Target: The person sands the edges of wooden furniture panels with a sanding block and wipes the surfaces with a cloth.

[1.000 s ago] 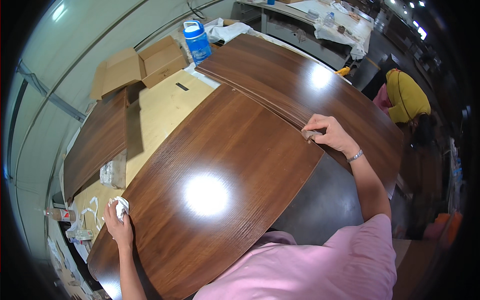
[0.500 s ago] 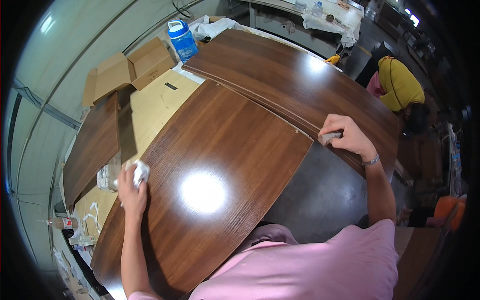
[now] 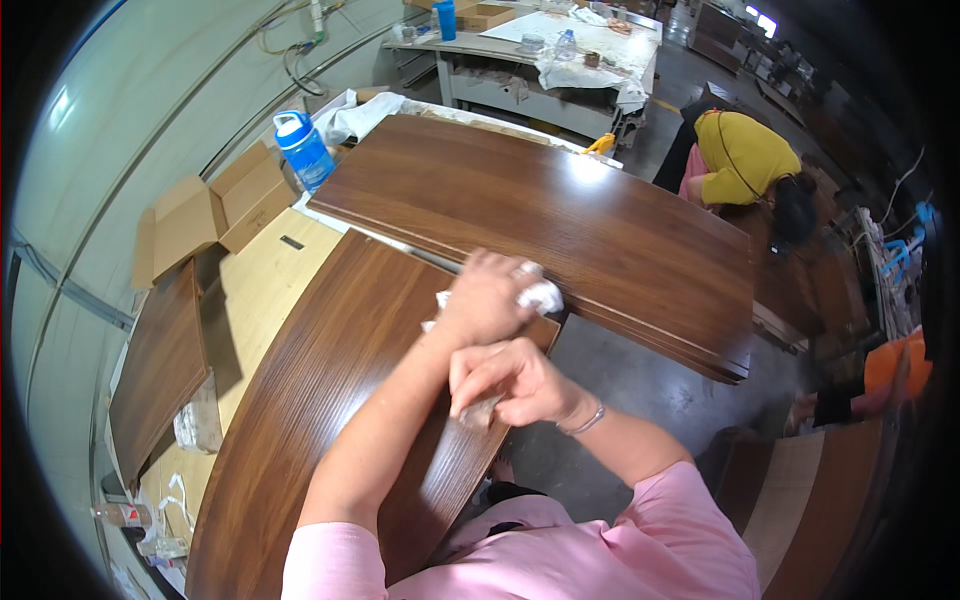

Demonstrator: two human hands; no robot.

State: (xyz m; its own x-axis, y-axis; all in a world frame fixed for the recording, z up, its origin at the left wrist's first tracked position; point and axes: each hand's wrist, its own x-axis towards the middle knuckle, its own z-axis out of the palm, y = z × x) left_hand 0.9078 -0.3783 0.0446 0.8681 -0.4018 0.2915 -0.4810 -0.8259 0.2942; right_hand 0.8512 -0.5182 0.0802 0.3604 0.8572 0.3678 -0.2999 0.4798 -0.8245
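My left hand (image 3: 490, 300) reaches across to the far right end of the near dark-brown wood panel (image 3: 290, 400), closed over a crumpled white cloth (image 3: 541, 293). Bits of the cloth stick out on both sides of the fingers. Just in front of it, over the panel's near right edge, my right hand (image 3: 520, 382) pinches a small flat greyish piece (image 3: 476, 411), slightly blurred. I cannot tell whether that piece touches the wood. Beyond both hands lies a second dark-brown panel (image 3: 500, 195), with a grooved edge facing me.
A blue water bottle (image 3: 304, 152) and an open cardboard box (image 3: 185, 225) stand at the back left. A smaller brown panel (image 3: 160, 370) leans at the left, by a white block (image 3: 198, 425). At the right, a person in a yellow top (image 3: 745, 160) bends over.
My left hand has swung with the cloth from the near panel's left edge to its right end. My right hand has left the far panel's edge and come back toward me with its grey piece.
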